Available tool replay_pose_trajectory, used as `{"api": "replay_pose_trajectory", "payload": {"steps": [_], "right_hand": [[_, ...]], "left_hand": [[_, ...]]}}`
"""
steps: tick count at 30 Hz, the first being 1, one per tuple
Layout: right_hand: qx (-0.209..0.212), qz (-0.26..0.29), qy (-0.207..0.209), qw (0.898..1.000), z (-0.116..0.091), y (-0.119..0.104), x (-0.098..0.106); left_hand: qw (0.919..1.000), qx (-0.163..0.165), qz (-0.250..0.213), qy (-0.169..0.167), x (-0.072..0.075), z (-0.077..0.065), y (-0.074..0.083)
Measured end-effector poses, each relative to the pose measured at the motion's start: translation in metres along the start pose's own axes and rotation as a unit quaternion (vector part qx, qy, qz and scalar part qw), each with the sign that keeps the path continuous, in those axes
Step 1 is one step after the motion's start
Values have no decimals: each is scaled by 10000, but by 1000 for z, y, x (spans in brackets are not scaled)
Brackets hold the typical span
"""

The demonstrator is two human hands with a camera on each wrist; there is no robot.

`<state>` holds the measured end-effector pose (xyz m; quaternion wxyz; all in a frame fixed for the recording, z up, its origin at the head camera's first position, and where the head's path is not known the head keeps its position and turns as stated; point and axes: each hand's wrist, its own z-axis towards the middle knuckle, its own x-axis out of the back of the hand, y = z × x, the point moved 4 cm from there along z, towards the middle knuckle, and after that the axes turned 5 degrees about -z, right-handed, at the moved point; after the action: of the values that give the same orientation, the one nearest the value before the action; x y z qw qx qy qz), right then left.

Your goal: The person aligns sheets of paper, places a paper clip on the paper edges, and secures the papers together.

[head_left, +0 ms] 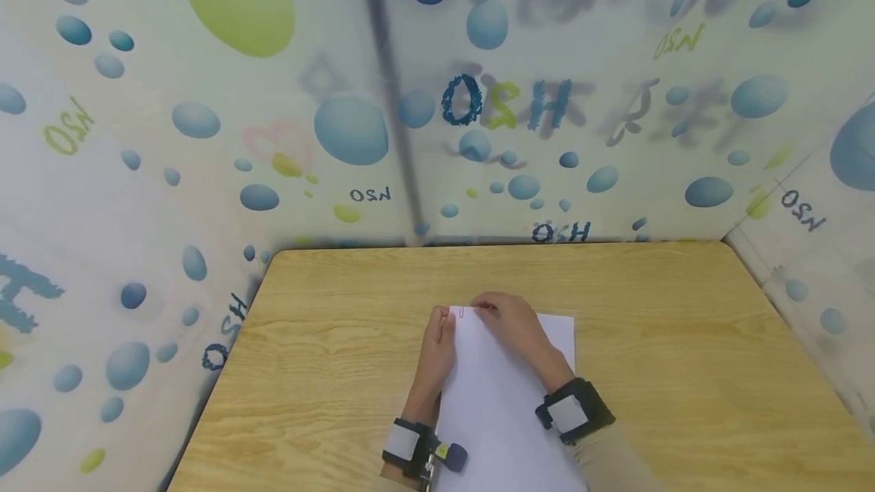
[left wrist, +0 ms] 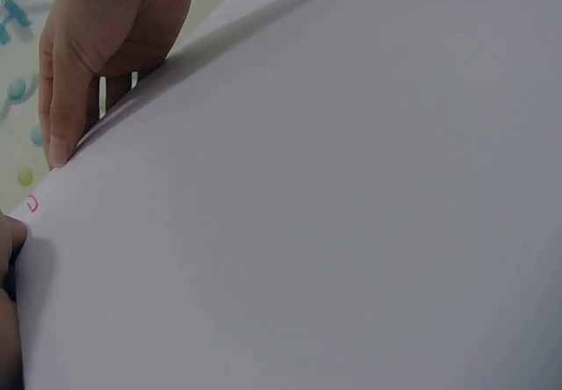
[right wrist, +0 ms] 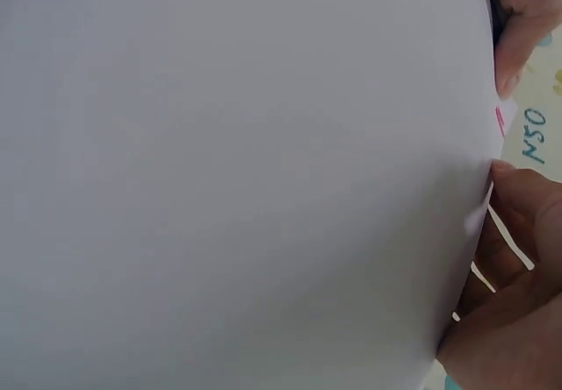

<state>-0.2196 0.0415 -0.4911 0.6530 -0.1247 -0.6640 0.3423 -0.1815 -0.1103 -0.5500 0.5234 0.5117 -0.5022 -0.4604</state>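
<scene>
White paper (head_left: 502, 401) is held up over the table, its upper edge facing away from me. A small red paper clip (head_left: 461, 312) sits on that edge near the upper left corner; in the left wrist view the clip (left wrist: 32, 203) shows as a red loop. My left hand (head_left: 435, 355) grips the left side by this corner, its thumb on the front. To the right of the clip, my right hand (head_left: 516, 329) pinches the upper edge, and the right wrist view shows that hand's (right wrist: 522, 293) other fingers behind the sheet. How many sheets there are I cannot tell.
A wooden table (head_left: 328, 340) spreads out on both sides of the paper. Patterned walls (head_left: 349, 127) with blue and green ovals rise behind it and at the sides. Each wrist wears a black strap (head_left: 577, 410) with a camera mount.
</scene>
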Motion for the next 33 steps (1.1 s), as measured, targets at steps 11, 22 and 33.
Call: {"api": "replay_pose_trajectory", "payload": {"steps": [11, 22, 33], "right_hand": [[-382, -70, 125, 9992, -21, 48, 23], [-968, 67, 345, 9947, -46, 80, 56], [-1441, 842, 311, 9855, -62, 105, 61]], "left_hand": [[9998, -32, 120, 157, -1, 0, 3], [9993, -156, 162, 303, 0, 0, 0], [9992, -174, 59, 368, 4, 0, -1]]}}
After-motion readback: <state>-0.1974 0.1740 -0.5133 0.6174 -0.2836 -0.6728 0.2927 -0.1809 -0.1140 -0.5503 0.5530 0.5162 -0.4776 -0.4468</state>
